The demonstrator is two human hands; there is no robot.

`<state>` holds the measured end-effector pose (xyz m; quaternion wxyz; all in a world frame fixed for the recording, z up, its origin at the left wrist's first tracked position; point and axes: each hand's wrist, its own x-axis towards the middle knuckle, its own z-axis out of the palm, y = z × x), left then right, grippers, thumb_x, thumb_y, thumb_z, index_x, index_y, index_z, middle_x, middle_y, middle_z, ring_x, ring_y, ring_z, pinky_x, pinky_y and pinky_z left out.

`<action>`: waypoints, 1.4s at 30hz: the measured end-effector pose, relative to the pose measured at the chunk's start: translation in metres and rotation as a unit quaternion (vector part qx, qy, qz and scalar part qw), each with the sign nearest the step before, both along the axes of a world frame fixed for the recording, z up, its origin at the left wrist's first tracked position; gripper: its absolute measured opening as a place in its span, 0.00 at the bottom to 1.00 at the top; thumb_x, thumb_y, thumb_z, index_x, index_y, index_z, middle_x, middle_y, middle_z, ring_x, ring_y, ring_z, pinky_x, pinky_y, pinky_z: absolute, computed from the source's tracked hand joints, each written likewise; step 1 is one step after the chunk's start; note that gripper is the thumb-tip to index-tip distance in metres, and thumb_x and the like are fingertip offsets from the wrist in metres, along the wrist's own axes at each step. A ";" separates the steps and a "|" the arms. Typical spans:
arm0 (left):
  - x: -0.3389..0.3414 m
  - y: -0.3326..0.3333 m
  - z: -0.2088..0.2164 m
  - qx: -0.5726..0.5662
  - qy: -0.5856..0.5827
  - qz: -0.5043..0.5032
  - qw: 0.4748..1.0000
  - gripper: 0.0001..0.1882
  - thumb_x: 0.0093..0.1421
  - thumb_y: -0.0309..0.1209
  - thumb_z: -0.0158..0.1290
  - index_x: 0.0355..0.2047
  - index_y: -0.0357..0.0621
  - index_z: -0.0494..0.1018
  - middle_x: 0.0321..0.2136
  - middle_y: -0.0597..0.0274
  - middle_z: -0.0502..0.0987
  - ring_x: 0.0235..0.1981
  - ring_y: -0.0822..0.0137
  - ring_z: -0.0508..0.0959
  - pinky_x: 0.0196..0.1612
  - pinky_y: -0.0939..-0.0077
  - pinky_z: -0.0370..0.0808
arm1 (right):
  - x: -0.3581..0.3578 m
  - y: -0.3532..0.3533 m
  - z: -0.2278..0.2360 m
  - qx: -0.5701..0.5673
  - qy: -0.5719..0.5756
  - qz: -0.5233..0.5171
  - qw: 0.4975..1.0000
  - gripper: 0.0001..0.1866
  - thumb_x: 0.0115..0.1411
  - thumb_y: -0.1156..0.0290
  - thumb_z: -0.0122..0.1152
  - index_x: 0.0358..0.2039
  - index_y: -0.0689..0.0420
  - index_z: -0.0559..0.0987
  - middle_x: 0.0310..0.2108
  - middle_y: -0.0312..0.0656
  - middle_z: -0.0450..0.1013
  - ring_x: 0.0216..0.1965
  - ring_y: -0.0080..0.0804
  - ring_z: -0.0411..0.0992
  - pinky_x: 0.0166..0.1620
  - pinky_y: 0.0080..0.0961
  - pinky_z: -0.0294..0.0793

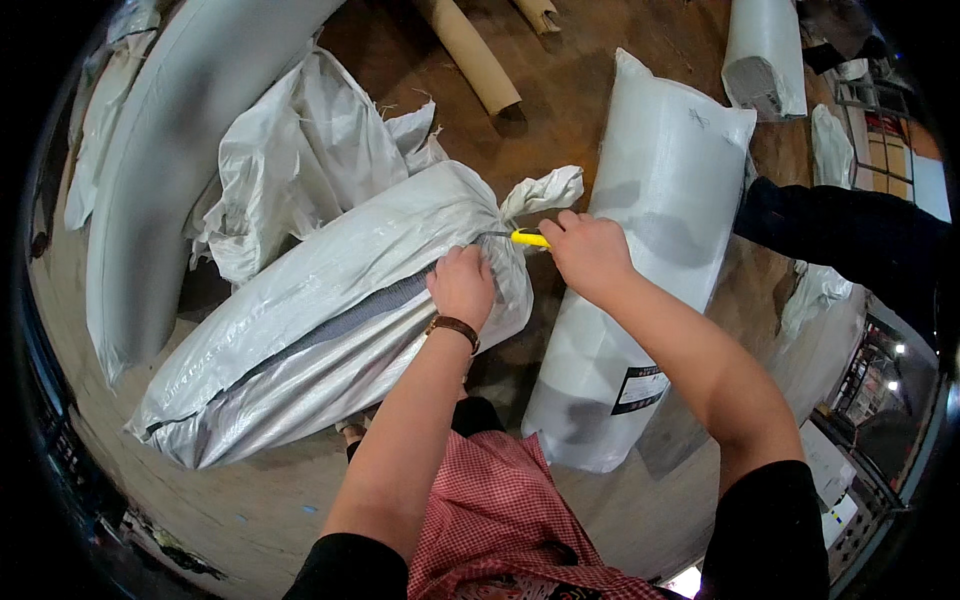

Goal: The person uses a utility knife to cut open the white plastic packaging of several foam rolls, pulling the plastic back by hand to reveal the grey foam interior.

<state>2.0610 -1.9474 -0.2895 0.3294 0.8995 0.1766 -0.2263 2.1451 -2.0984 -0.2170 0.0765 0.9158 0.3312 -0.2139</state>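
A long white woven plastic sack (300, 310) lies slantwise before me, its far right end gathered into a twisted knot (545, 192). Along its top runs a slit showing dark grey ribbed fabric (335, 325). My left hand (462, 285) is closed at the upper end of this slit, its curled fingertips on the sack's edge. In my right hand (590, 252) is a yellow-handled utility knife (530, 238). Its blade points left, at the sack just below the knot, close to my left fingertips. The blade's very tip is hard to make out.
Right of the sack lies a white wrapped roll (650, 260) with a dark-edged label. A long bent white roll (165, 150) and crumpled white sacking (290, 150) lie on the left. Cardboard tubes (470, 55) rest farther off. Another person's dark-clothed limb (840, 235) reaches in from the right.
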 end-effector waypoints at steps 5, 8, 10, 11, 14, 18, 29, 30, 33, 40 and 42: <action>-0.004 -0.005 0.000 -0.004 -0.023 0.035 0.999 0.12 0.50 0.30 0.50 0.36 0.45 0.72 0.39 0.61 0.70 0.41 0.57 0.69 0.42 0.58 0.62 | 0.001 0.001 -0.008 -0.010 -0.013 0.018 1.000 0.10 0.45 0.71 0.54 0.32 0.53 0.72 0.27 0.37 0.69 0.31 0.31 0.71 0.28 0.28 0.70; -0.007 -0.006 -0.004 -0.010 -0.061 0.025 0.998 0.11 0.49 0.28 0.50 0.34 0.45 0.71 0.44 0.60 0.67 0.43 0.57 0.68 0.43 0.59 0.61 | 0.002 0.004 -0.010 -0.023 0.012 0.014 1.000 0.07 0.49 0.70 0.50 0.29 0.55 0.74 0.30 0.39 0.71 0.33 0.32 0.72 0.32 0.29 0.71; -0.009 -0.007 -0.008 0.018 -0.103 -0.001 0.995 0.10 0.46 0.26 0.51 0.33 0.45 0.71 0.50 0.59 0.64 0.43 0.57 0.67 0.42 0.59 0.61 | 0.002 0.005 -0.012 -0.046 0.012 0.023 0.999 0.07 0.49 0.70 0.50 0.30 0.55 0.73 0.30 0.39 0.72 0.33 0.32 0.72 0.32 0.28 0.71; -0.009 -0.007 -0.009 0.017 -0.102 -0.002 0.995 0.10 0.46 0.26 0.51 0.33 0.45 0.71 0.50 0.59 0.64 0.43 0.57 0.67 0.42 0.59 0.61 | 0.002 0.005 -0.013 -0.047 0.012 0.022 0.999 0.07 0.49 0.70 0.50 0.30 0.55 0.73 0.30 0.39 0.72 0.33 0.32 0.72 0.32 0.28 0.71; -0.008 -0.006 -0.011 0.029 -0.095 -0.037 0.994 0.11 0.45 0.26 0.51 0.32 0.45 0.71 0.53 0.58 0.61 0.44 0.55 0.66 0.43 0.58 0.61 | 0.002 0.007 -0.011 -0.049 0.003 0.013 0.999 0.07 0.49 0.70 0.51 0.30 0.55 0.73 0.31 0.39 0.72 0.33 0.32 0.72 0.32 0.28 0.71; -0.006 0.002 -0.016 0.044 -0.131 -0.092 0.986 0.10 0.44 0.26 0.51 0.30 0.44 0.71 0.53 0.55 0.62 0.43 0.53 0.65 0.44 0.58 0.60 | 0.000 0.012 0.000 -0.043 0.019 0.000 0.999 0.07 0.49 0.69 0.51 0.30 0.56 0.73 0.30 0.39 0.71 0.33 0.32 0.72 0.32 0.28 0.71; -0.004 0.009 -0.019 0.009 -0.173 -0.093 0.980 0.07 0.44 0.26 0.50 0.26 0.44 0.72 0.50 0.53 0.66 0.42 0.54 0.65 0.45 0.59 0.59 | 0.005 0.014 0.002 -0.018 -0.001 -0.002 1.000 0.09 0.46 0.71 0.53 0.31 0.54 0.73 0.25 0.37 0.69 0.29 0.32 0.71 0.28 0.28 0.71; -0.004 0.009 -0.018 0.009 -0.173 -0.093 0.980 0.07 0.43 0.26 0.50 0.27 0.44 0.72 0.50 0.53 0.66 0.44 0.53 0.65 0.46 0.58 0.59 | 0.004 0.014 -0.002 -0.007 -0.001 0.003 1.000 0.10 0.46 0.71 0.53 0.32 0.54 0.73 0.26 0.37 0.69 0.29 0.32 0.72 0.28 0.28 0.71; -0.004 0.008 -0.018 0.018 -0.175 -0.096 0.980 0.09 0.43 0.25 0.51 0.28 0.45 0.73 0.50 0.52 0.66 0.47 0.49 0.63 0.49 0.54 0.57 | 0.002 0.018 -0.009 0.002 -0.010 0.013 1.000 0.10 0.46 0.70 0.53 0.32 0.54 0.73 0.26 0.38 0.69 0.29 0.32 0.72 0.28 0.28 0.71; -0.006 0.007 -0.020 0.053 -0.181 -0.108 0.976 0.10 0.42 0.26 0.53 0.28 0.48 0.74 0.51 0.53 0.64 0.52 0.44 0.59 0.55 0.48 0.50 | -0.004 0.023 -0.011 -0.024 -0.059 0.032 0.997 0.10 0.46 0.70 0.53 0.31 0.55 0.72 0.27 0.37 0.69 0.29 0.30 0.71 0.27 0.26 0.70; -0.007 0.008 -0.021 0.052 -0.190 -0.110 0.974 0.10 0.42 0.27 0.53 0.28 0.49 0.74 0.51 0.52 0.64 0.51 0.44 0.59 0.55 0.47 0.50 | -0.005 0.024 -0.010 -0.030 -0.059 0.027 0.997 0.10 0.46 0.70 0.52 0.31 0.55 0.72 0.27 0.37 0.69 0.29 0.30 0.71 0.27 0.26 0.70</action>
